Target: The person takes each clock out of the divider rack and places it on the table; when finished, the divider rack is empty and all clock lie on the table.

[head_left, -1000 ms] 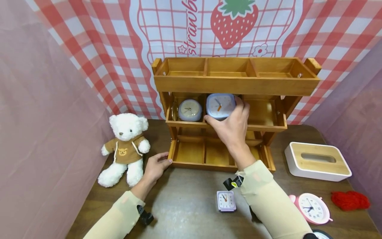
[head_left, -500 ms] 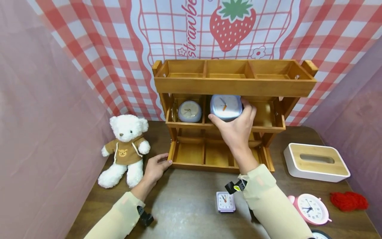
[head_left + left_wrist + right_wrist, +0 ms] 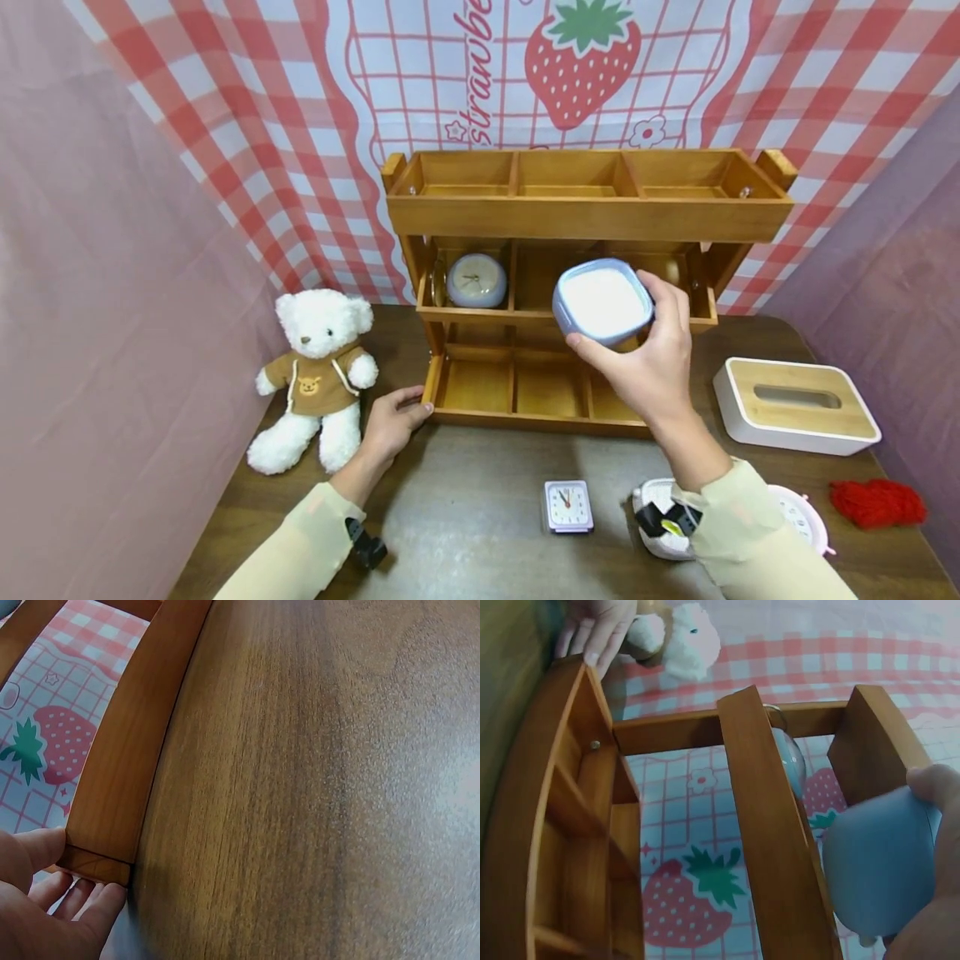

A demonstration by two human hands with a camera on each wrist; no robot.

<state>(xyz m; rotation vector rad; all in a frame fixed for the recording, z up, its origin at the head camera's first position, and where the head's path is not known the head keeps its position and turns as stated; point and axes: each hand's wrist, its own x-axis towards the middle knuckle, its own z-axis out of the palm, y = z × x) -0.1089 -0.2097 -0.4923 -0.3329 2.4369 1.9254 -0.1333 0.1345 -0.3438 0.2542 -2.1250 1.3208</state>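
Observation:
My right hand (image 3: 656,367) grips a blue rounded-square clock (image 3: 606,302) between thumb and fingers, in front of the shelf's middle tier. Glare whitens its dial; in the right wrist view the clock's (image 3: 881,862) smooth blue body shows. At the lower front left corner of the three-tier wooden shelf (image 3: 585,218), my left hand (image 3: 392,423) holds on. The left wrist view has thumb and fingers on either side of that wooden corner (image 3: 97,864). A round bluish clock (image 3: 477,281) sits in the middle tier's left compartment, beside a thin gold-rimmed round thing (image 3: 438,280).
A white teddy bear (image 3: 318,375) sits left of the shelf. On the table stand a small lilac clock (image 3: 567,506), a white item (image 3: 662,542) partly under my right wrist, a pink clock (image 3: 801,521) partly behind my sleeve, a tissue box (image 3: 798,408) and a red bundle (image 3: 877,503).
My right hand has drawn the blue clock out of the middle compartment, toward me and to the right, tilting its face up. The white item has come into sight. My left hand stays put.

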